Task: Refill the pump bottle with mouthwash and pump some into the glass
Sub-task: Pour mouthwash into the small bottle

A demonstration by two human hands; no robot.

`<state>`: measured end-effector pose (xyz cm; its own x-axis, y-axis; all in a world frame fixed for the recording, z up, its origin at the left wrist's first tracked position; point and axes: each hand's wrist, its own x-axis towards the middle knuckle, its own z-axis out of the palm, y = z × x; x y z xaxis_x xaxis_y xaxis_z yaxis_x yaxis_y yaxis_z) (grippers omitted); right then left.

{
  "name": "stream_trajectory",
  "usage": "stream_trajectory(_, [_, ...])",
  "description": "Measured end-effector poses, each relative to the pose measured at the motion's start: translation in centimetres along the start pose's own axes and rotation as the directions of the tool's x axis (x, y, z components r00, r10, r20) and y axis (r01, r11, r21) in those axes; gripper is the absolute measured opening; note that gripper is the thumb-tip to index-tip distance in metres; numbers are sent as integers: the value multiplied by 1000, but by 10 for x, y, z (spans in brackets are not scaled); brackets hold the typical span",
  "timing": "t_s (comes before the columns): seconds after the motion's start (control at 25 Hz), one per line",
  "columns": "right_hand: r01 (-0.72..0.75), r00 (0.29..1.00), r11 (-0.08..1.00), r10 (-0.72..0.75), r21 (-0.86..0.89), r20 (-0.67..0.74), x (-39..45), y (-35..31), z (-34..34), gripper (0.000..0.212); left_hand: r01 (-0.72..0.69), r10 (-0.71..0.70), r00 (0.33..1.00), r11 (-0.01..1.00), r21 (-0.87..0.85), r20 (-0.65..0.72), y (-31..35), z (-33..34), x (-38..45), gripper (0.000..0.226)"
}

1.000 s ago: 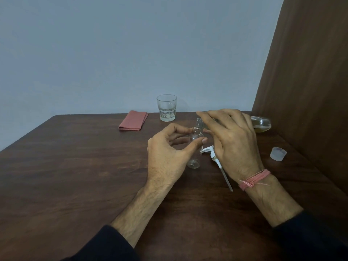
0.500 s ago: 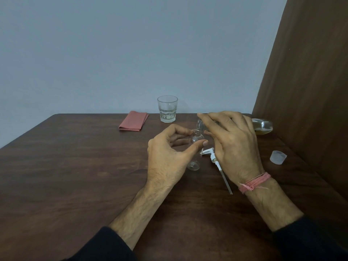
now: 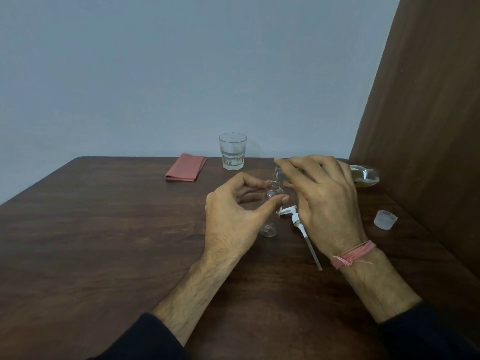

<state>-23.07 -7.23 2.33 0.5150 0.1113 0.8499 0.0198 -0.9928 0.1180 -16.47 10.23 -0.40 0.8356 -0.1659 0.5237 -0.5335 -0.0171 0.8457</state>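
- My left hand (image 3: pixel 233 216) curls thumb and fingers around the small clear pump bottle (image 3: pixel 271 203), holding it upright on the table (image 3: pixel 104 229), its neck uncapped.
- My right hand (image 3: pixel 324 198) grips the mouthwash bottle (image 3: pixel 363 175), tipped on its side with its mouth just above the pump bottle's neck; yellowish liquid sits in its far end.
- I cannot tell whether any liquid is flowing.
- The white pump head (image 3: pixel 296 219) lies on the table just beside the pump bottle, partly under my right hand, its tube pointing toward me.
- The clear cap (image 3: pixel 385 219) rests on the table to the right, well apart.
- The glass (image 3: pixel 232 154) stands at the far edge, a little clear liquid in the bottom.
- A folded red cloth (image 3: pixel 185 167) lies left of the glass.
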Motion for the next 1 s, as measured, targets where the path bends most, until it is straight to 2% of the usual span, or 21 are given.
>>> stream_trajectory(1.0, [11,1000,1000,-11,-4,6,2,0,-4,72,-9,9,1000,1000,18,-4,3,0,0,40])
